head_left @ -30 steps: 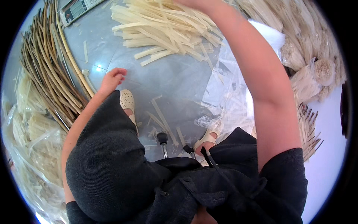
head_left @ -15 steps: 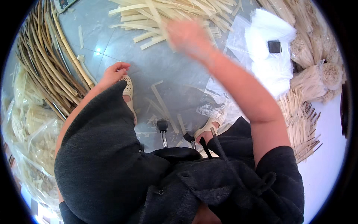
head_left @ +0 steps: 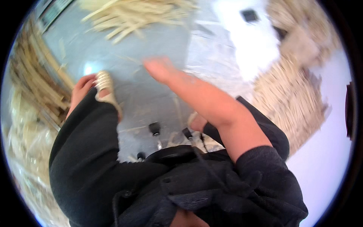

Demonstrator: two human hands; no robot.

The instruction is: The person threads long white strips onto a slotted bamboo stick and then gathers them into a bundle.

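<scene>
My right hand (head_left: 159, 69) is out over the grey floor, short of a pile of flat pale strips (head_left: 136, 17). Motion smears its fingers, so whether it holds anything cannot be made out. A faint thin line shows on the floor side of it. My left hand (head_left: 82, 87) hangs beside my left knee, next to my cream shoe (head_left: 104, 87). Its fingers look loosely bent and apart, with nothing visible in them; the knee hides part of the hand.
Long brown sticks (head_left: 36, 68) lie at the left, above clear plastic bags (head_left: 28, 143). White plastic sheeting (head_left: 245, 41) carries a small dark rectangular object (head_left: 249, 16). Bundled pale strips (head_left: 289, 98) lie at the right. Black-capped metal stool legs (head_left: 154, 128) stand between my feet.
My right hand has drawn back from the strip pile toward me. My left hand has dropped lower beside the knee. The whole view has shifted.
</scene>
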